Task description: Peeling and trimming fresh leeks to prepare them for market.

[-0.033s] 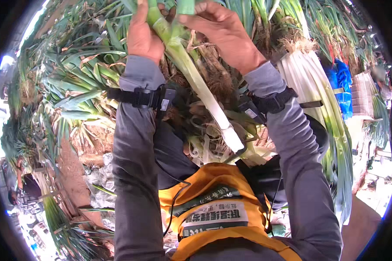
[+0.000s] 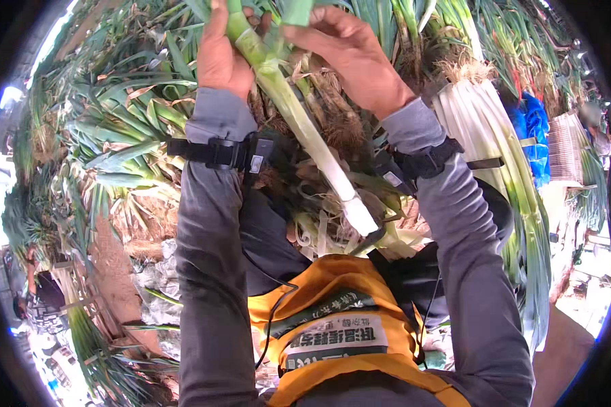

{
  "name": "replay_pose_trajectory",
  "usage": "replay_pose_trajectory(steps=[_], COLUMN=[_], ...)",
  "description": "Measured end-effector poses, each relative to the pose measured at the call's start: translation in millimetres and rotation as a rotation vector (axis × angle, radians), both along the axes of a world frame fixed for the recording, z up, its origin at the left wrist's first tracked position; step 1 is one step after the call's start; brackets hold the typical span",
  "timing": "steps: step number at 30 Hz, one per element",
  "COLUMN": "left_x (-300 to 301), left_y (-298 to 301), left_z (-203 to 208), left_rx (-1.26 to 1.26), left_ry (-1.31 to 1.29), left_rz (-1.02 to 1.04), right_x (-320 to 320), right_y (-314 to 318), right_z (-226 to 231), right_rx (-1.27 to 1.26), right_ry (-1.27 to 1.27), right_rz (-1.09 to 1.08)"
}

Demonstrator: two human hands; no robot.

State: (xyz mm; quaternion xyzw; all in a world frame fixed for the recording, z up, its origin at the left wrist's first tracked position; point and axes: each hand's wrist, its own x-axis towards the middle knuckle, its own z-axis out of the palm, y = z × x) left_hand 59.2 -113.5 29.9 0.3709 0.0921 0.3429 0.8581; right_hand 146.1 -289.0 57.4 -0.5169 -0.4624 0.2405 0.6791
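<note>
A single thick leek slants across the middle, its white base low and to the right and its green top between my hands. My left hand is wrapped round the green upper part, with some fingers hidden behind it. With thumb and fingers pressed together, my right hand grips a green leaf of this leek, bent away from the stalk. The leaf tips run out of the top of the picture. Below the white end lie loose peeled leaves and trimmings, close to my lap.
Unpeeled leeks with dry roots lie beyond my hands, and a leafy heap spreads at the left. At the right is a bundle of clean white leeks, beside a blue plastic bag. An orange apron covers my lap.
The leek's white end has shifted slightly to the left. The leaf in my right hand has moved a little to the right, away from the stalk.
</note>
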Motion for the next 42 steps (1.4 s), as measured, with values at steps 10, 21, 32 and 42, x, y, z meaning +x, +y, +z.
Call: replay_pose_trajectory(steps=[10,21,32,42], left_x=[-38.8,-31.9,-30.0,-28.5], left_y=[42.2,37.5,44.2,29.8], left_z=[4.5,3.4,-3.1,-3.6], left_rx=[0.06,0.098,0.026,-0.135], left_ry=[-0.222,-0.205,-0.277,-0.509], left_rz=[-0.011,0.055,-0.001,-0.314], right_x=[-19.4,-33.1,-35.7,-23.3], right_y=[-103.0,-6.9,15.5,-3.0], right_z=[-154.8,-33.5,-32.6,-24.0], right_rx=[-0.879,-0.458,-0.423,-0.525], right_ry=[-0.009,-0.099,-0.311,0.04], right_rz=[0.514,0.085,0.108,0.248])
